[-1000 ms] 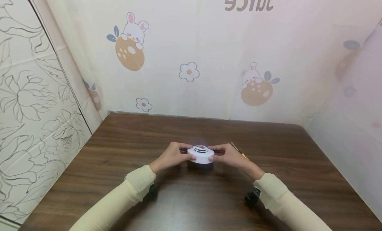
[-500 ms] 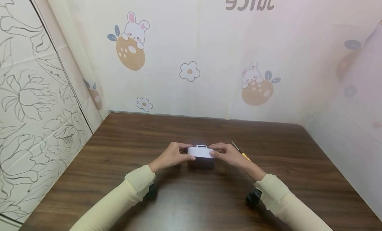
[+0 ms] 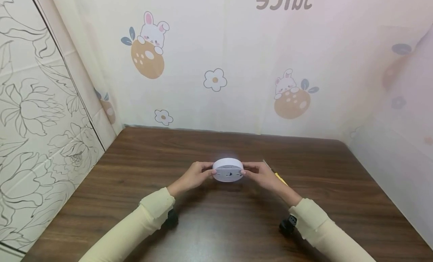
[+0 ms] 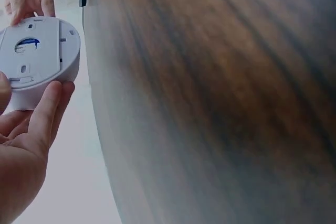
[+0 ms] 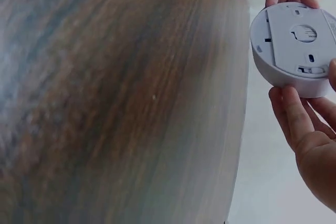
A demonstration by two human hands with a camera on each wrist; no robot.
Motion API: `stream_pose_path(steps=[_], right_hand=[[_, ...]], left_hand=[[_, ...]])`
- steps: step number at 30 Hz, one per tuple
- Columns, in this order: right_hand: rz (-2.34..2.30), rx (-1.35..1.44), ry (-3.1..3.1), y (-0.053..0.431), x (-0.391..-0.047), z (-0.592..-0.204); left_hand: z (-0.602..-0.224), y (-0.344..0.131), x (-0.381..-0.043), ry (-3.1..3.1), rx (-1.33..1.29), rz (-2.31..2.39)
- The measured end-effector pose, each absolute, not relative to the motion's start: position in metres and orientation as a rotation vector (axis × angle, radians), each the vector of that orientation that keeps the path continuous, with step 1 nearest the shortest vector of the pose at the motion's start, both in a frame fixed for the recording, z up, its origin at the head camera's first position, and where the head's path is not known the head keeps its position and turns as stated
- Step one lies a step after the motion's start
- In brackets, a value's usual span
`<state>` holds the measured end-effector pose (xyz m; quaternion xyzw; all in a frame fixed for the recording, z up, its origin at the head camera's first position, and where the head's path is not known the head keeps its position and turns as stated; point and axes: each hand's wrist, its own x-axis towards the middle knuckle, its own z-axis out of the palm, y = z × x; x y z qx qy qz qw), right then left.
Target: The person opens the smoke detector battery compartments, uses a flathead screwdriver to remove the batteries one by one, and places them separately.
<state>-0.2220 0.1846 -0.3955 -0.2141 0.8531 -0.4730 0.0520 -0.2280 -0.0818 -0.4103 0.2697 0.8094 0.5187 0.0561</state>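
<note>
A round white smoke detector (image 3: 226, 164) is held up over the table by both hands. Its flat back faces the person, showing a mounting plate with slots and a round central hole in both wrist views. My left hand (image 3: 193, 176) grips the left rim, thumb on the back face and fingers along the side. On the opposite rim, my right hand (image 3: 265, 176) grips in the same manner. The vented front is turned away and hidden. Just beyond the right hand lies a screwdriver (image 3: 280, 178) with a yellow handle, partly covered by that hand and forearm.
The brown wood-grain table (image 3: 216, 224) spreads under both forearms. At its back hangs a pale curtain (image 3: 243, 44) printed with rabbits and flowers. A panel with flower line drawings (image 3: 40, 115) borders the left side.
Both hands have tipped the smoke detector over, so its vented front has turned away and its back plate has come to face the person. The screwdriver stays where it was.
</note>
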Motion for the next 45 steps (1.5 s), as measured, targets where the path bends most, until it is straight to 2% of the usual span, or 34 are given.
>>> stream_pose_path(steps=[8,31,45], right_hand=[[-1.455,-0.616,2.582,0.184,-0.225,-0.399],[-1.629,-0.23,2.348,0.173,-0.229,-0.405],[-1.623,-0.07,2.274,0.167,-0.233,-0.412]], left_hand=[[-0.415,-0.078,-0.23,2.301,0.786,1.713],[-0.419,-0.065,-0.23,2.085,0.217,1.838],[-0.422,-0.065,-0.235,2.034,0.096,1.785]])
